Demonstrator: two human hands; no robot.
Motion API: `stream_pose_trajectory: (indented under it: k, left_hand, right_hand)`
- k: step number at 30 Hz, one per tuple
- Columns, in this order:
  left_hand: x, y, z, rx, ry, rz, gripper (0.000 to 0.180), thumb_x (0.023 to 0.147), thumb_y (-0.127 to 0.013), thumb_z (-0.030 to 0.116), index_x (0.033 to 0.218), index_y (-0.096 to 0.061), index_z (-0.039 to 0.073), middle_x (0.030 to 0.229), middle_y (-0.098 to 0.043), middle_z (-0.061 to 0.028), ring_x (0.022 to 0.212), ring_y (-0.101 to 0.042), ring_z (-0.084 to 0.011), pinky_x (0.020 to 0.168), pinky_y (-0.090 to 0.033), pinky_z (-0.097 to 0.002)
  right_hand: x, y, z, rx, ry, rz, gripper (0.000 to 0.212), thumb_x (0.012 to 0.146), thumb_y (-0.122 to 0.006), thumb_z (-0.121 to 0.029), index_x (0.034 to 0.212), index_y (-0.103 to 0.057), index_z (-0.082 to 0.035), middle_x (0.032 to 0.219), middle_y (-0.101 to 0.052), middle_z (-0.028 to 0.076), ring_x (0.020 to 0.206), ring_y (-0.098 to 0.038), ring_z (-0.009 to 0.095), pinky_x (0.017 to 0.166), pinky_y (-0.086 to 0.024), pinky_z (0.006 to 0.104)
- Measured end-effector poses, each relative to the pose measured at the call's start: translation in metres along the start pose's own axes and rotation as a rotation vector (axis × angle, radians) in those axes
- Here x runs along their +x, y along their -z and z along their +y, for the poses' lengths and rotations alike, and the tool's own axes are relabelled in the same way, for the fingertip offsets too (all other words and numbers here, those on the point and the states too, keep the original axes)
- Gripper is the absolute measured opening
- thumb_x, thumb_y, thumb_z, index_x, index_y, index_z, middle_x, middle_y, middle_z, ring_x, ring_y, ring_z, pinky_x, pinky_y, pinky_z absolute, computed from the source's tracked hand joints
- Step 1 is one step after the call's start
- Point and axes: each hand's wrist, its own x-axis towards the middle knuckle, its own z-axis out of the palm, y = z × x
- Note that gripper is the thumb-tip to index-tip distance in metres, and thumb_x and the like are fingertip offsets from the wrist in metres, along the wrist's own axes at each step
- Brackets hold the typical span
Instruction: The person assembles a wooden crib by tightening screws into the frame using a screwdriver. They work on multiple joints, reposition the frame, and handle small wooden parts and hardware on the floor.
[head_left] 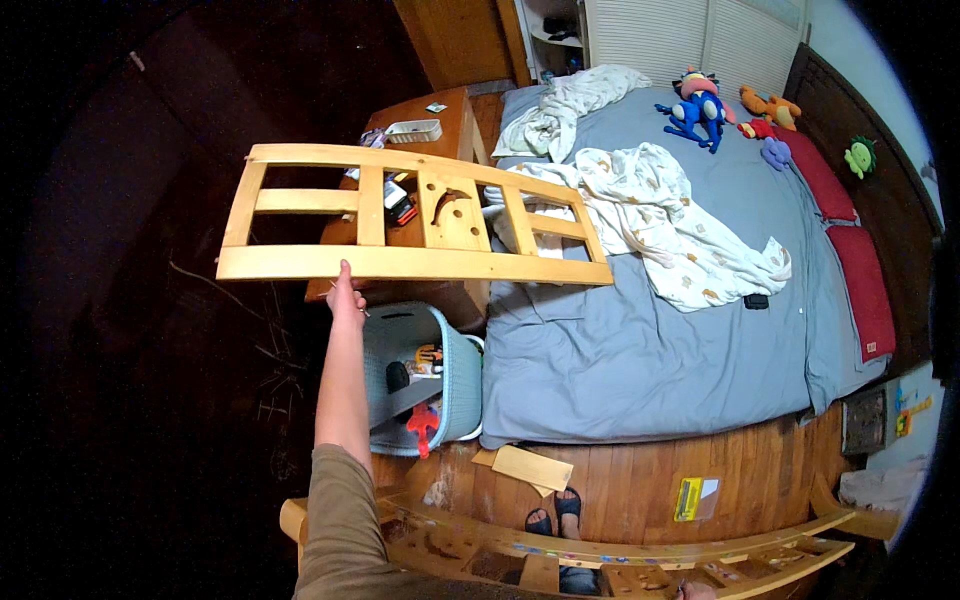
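A pale wooden slatted bed panel (440, 266), with a smiling-face cutout in its middle board, is held out level in front of me. My left hand (347, 300) is closed on its lower rail, thumb up along the wood, arm stretched forward. A second, curved wooden bed panel (600, 552) with coloured stickers runs along the bottom of the view, close to my body. At its lower slats my right hand (697, 591) shows only in part, closed on the wood; the lower edge cuts off the rest.
A light-blue basket (462, 380) with toys stands below the held panel, beside a wooden desk (450, 115). To the right is a bed with grey bedding (620, 370), white blankets and plush toys. Loose boards (533, 467) and a yellow packet (689, 498) lie near two sandalled feet (567, 508).
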Motion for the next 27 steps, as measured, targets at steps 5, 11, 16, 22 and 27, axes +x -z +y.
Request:
stream_pose_trajectory:
  k: [5, 11, 16, 22, 27]
  left_hand:
    - [0.016, -0.012, -0.001, -0.031, 0.032, 0.102, 0.038, 0.07, -0.069, 0.039, 0.085, -0.05, 0.009, 0.053, -0.038, 0.0036, 0.035, -0.024, -0.0059, 0.031, -0.019, -0.0211]
    - [0.029, -0.007, -0.009, -0.024, -0.079, 0.079, 0.021, 0.069, -0.071, 0.018, 0.077, -0.053, 0.009, 0.054, -0.041, 0.0038, 0.034, -0.026, -0.0056, 0.03, -0.019, -0.0204]
    - [-0.01, -0.027, 0.01, 0.144, -0.22, 0.028, 0.029, 0.062, -0.073, 0.014, 0.082, -0.055, 0.003, 0.068, -0.053, -0.0014, 0.043, -0.042, -0.0095, 0.036, -0.032, -0.0238]
    - [-0.04, -0.033, 0.004, 0.174, -0.332, 0.04, 0.026, 0.062, -0.071, 0.008, 0.084, -0.057, 0.003, 0.072, -0.056, -0.0005, 0.047, -0.045, -0.0078, 0.037, -0.031, -0.0222]
    - [-0.095, -0.013, 0.048, 0.192, -0.323, -0.056, 0.033, 0.062, -0.071, 0.005, 0.09, -0.054, 0.001, 0.075, -0.056, -0.0024, 0.054, -0.048, -0.0069, 0.043, -0.037, -0.0212]
  right_hand:
    - [-0.004, -0.012, 0.014, 0.045, 0.02, -0.091, 0.02, 0.075, -0.049, -0.016, 0.09, -0.057, -0.004, 0.065, -0.053, 0.017, 0.056, -0.048, 0.033, 0.051, -0.04, 0.0436]
    - [0.024, -0.004, 0.015, -0.014, -0.096, -0.306, 0.018, 0.077, -0.051, -0.022, 0.08, -0.055, -0.005, 0.062, -0.052, 0.016, 0.055, -0.048, 0.033, 0.051, -0.041, 0.0428]
    - [0.073, -0.01, 0.002, 0.216, -0.252, -0.357, 0.02, 0.078, -0.052, -0.025, 0.077, -0.053, -0.005, 0.062, -0.053, 0.016, 0.055, -0.049, 0.033, 0.051, -0.041, 0.0431]
    - [0.199, 0.018, -0.05, 0.337, -0.136, -0.109, 0.023, 0.08, -0.053, -0.03, 0.081, -0.052, -0.007, 0.073, -0.056, 0.016, 0.06, -0.054, 0.032, 0.051, -0.043, 0.0437]
    - [0.358, 0.052, -0.126, 0.38, 0.175, 0.281, 0.011, 0.071, -0.056, -0.006, 0.082, -0.056, -0.004, 0.063, -0.051, 0.013, 0.054, -0.052, 0.028, 0.051, -0.041, 0.0337]
